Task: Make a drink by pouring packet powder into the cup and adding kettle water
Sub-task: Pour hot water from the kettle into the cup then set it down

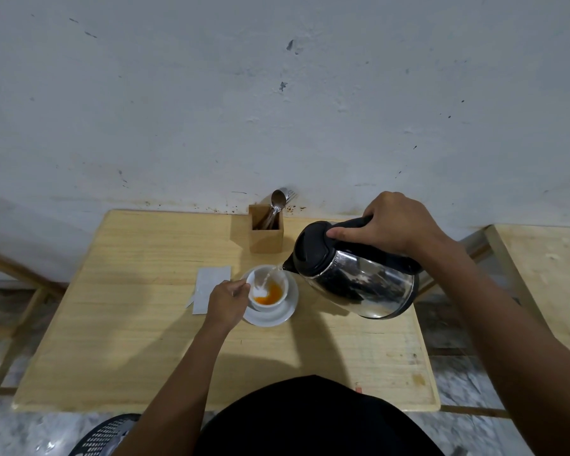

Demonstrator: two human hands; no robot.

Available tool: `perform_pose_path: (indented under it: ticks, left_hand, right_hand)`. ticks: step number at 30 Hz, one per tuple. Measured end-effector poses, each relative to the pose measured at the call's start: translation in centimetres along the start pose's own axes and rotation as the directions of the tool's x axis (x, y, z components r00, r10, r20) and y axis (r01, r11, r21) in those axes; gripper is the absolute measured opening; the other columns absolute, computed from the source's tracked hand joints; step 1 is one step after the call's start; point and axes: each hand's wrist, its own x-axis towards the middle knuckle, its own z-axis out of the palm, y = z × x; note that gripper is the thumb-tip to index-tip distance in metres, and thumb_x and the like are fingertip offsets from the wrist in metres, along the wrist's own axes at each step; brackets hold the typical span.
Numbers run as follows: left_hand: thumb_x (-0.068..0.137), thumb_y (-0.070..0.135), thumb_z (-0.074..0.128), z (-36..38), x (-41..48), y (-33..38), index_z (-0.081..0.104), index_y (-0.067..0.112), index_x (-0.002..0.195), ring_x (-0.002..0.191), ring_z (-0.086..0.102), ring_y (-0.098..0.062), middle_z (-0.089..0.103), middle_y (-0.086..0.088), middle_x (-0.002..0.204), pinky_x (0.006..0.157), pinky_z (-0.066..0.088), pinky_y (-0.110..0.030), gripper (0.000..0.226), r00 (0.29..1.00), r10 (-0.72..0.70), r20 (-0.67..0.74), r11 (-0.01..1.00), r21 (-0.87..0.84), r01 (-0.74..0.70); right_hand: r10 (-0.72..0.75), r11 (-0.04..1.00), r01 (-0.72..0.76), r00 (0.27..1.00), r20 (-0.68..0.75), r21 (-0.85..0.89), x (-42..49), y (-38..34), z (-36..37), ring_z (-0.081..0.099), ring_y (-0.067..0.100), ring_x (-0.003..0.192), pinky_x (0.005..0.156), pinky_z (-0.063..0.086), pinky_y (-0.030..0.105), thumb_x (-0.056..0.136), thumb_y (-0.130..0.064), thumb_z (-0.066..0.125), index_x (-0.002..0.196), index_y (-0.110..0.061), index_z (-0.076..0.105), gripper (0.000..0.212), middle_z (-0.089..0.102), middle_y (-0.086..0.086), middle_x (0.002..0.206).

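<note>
A right hand wraps closed around the black handle of a steel kettle, tilted left of the grip. A thin stream of water falls from its spout into a white cup on a saucer, turning orange. The left hand pinches the cup's near rim. An opened packet lies just beyond that hand.
</note>
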Motion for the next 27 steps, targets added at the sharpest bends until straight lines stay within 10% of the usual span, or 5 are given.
perform_pose_path:
  ticks: [27]
  left_hand:
    - [0.094, 0.022, 0.053, 0.1, 0.3, -0.1, 0.061, 0.005, 0.122, 0.096, 0.056, -0.020, 0.061, -0.014, 0.113, 0.084, 0.039, -0.026, 0.034, 1.000, -0.023, 0.000, 0.999, -0.030, 0.023]
  right_hand:
    - [-0.031, 0.997, 0.035, 0.998, 0.055, -0.066, 0.0, -1.0, -1.2, 0.039, 0.017, 0.044, 0.048, 0.028, 0.026, 0.060, -0.085, 0.060, 0.048, -0.014, 0.037, 0.076, 0.035, -0.002, 0.045]
